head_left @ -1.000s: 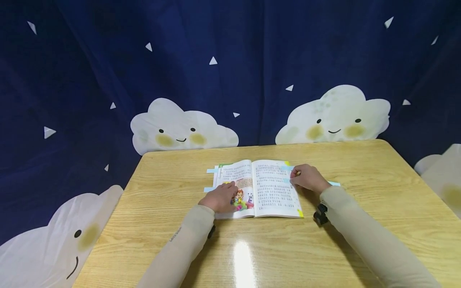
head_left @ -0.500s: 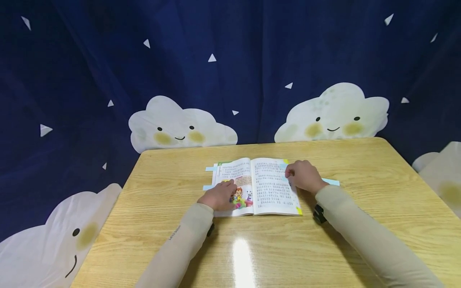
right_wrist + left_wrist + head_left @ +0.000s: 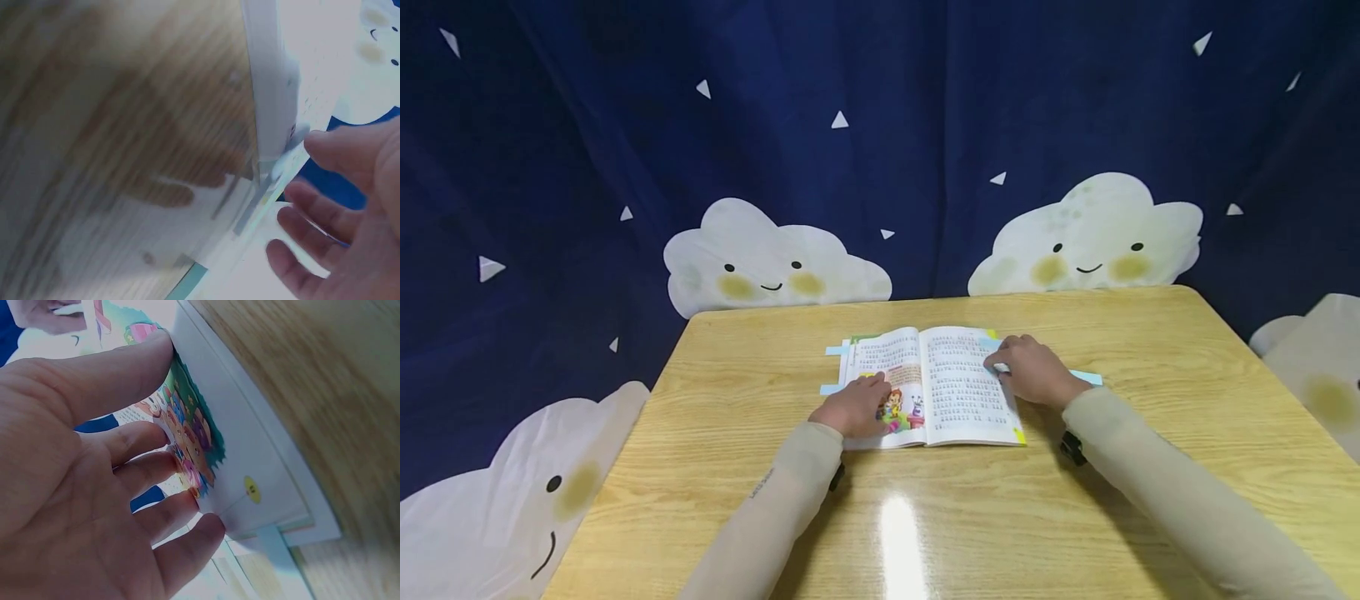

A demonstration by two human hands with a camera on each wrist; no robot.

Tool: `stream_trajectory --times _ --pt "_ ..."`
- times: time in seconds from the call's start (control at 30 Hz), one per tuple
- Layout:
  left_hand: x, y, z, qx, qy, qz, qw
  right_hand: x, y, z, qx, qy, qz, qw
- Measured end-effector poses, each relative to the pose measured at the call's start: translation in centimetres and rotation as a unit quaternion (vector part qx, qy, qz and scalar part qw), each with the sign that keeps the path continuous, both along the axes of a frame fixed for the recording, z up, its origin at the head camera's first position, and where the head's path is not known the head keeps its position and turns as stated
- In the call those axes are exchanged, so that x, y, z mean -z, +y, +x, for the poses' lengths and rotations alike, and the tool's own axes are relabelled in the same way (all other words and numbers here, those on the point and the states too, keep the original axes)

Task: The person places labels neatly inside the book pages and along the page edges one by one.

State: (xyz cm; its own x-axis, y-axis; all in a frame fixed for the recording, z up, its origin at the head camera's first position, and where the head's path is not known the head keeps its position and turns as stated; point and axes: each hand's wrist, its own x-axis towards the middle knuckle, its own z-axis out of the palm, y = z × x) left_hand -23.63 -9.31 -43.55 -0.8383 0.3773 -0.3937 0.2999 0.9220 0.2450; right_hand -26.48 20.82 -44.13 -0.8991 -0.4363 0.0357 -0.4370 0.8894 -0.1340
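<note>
A book (image 3: 951, 400) lies spread on the wooden table, with printed text on its right page and a coloured cartoon picture (image 3: 904, 410) on its left page. My left hand (image 3: 853, 407) rests on the left page, fingers extended across the picture; in the left wrist view the fingertips touch the paper. My right hand (image 3: 1036, 371) is at the right page's outer edge, beside a pale blue sticky tab (image 3: 989, 343). In the right wrist view its thumb and visible fingers stand apart, the thumb tip close to the page edge. Whether the thumb touches the paper is unclear.
Pale blue tabs (image 3: 831, 389) stick out past the book's left edge, and another blue strip (image 3: 1087, 377) lies right of it. Yellow corners mark the right page. The wooden table (image 3: 760, 358) ends at a dark blue curtain (image 3: 917, 150) with cloud faces.
My right hand has moved slightly left over the page edge, and its closely bunched fingertips have spread apart. The left hand stays on the left page. The camera view has shifted a little.
</note>
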Motion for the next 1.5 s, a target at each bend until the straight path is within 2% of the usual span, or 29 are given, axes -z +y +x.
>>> stream_trajectory --times 0.17,0.23,0.33,0.5,0.6,0.83,1.0,1.27,1.33,1.5 --pt "0.0 -0.1 0.0 0.001 0.003 0.006 1.0000 -0.3 -0.2 1.0 -0.010 -0.045 0.068 0.9966" --pt "0.0 -0.1 0.1 -0.002 0.005 0.005 1.0000 -0.4 -0.2 1.3 -0.016 -0.051 0.076 0.9957" --pt "0.0 -0.1 0.1 0.000 0.009 0.004 0.9999 -0.2 0.3 1.5 -0.023 -0.042 0.054 0.9974" --pt "0.1 0.3 0.3 0.010 0.007 0.001 0.9999 0.1 1.3 1.8 -0.017 -0.003 0.002 0.9998" --pt "0.2 0.4 0.3 0.008 0.006 -0.004 0.9999 0.0 1.4 1.8 -0.017 0.014 0.013 0.9997" --pt "-0.2 0.2 0.3 0.011 0.015 0.002 0.9998 -0.4 0.4 2.0 0.009 -0.024 0.052 0.9983" --pt "-0.2 0.0 0.3 0.006 0.016 0.008 0.9998 -0.4 0.3 2.1 0.001 -0.002 0.052 0.9986" --pt "0.2 0.0 0.1 0.008 0.012 0.000 0.9999 0.3 1.0 2.1 0.020 0.061 0.011 0.9979" --pt "0.2 0.0 0.2 0.006 0.010 0.002 0.9999 0.4 0.9 2.0 0.015 0.065 0.016 0.9977" --pt "0.0 0.0 0.2 0.007 0.017 0.010 0.9998 0.3 0.6 2.0 0.009 0.040 0.032 0.9987"
